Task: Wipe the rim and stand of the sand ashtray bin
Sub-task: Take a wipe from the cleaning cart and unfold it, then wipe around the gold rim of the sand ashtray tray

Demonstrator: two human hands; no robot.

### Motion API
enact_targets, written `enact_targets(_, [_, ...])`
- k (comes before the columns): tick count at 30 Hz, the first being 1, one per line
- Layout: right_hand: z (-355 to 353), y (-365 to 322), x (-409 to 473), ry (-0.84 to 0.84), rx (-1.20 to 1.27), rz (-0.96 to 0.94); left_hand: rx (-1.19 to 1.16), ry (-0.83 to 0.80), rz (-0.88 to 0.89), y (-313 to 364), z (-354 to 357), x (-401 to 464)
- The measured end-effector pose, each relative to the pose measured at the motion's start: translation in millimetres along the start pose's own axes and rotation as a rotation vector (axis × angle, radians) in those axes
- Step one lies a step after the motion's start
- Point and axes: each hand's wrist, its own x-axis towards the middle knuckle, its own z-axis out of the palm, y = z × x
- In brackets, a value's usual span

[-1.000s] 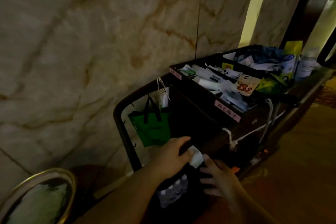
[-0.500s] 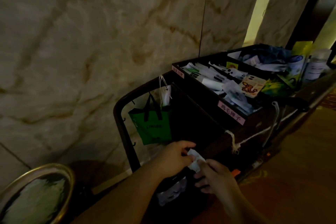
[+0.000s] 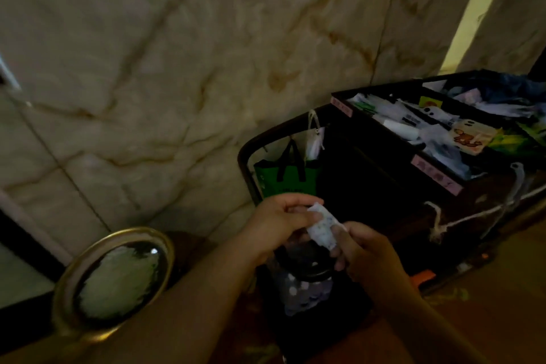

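sand ashtray bin [image 3: 113,281] likely heavy, brass rim slick; both left hand [image 3: 280,223] and right hand [image 3: 365,251] pinch a soft wipe [image 3: 322,226] beside cart [image 3: 443,174].

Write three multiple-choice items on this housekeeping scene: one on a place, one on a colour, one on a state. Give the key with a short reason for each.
1. Where is the sand ashtray bin in the view?
A. lower left, by the marble wall
B. on top of the cart
C. right of the cart

2. What colour is the bag hanging on the end of the cart?
A. red
B. green
C. yellow

3. What is happening with the white wipe?
A. it lies on the floor
B. it rests on the bin's rim
C. both hands hold it in front of the cart

Key:
1 A, the brass-rimmed bin sits at lower left against the wall.
2 B, the bag with dark handles is green.
3 C, the left hand and the right hand pinch the wipe between them, away from the bin.
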Motion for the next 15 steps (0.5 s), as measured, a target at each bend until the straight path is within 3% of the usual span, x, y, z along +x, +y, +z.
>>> enact_targets(8, [136.6,-57.5,-36.9,-0.151,0.14,-0.091,-0.05,0.165,0.036,1.0,-129.0,-103.5])
enact_targets(15, [266.5,-85.9,-101.8,-0.221,0.241,-0.054,0.167,0.243,0.068,0.4,-245.9,-204.7])
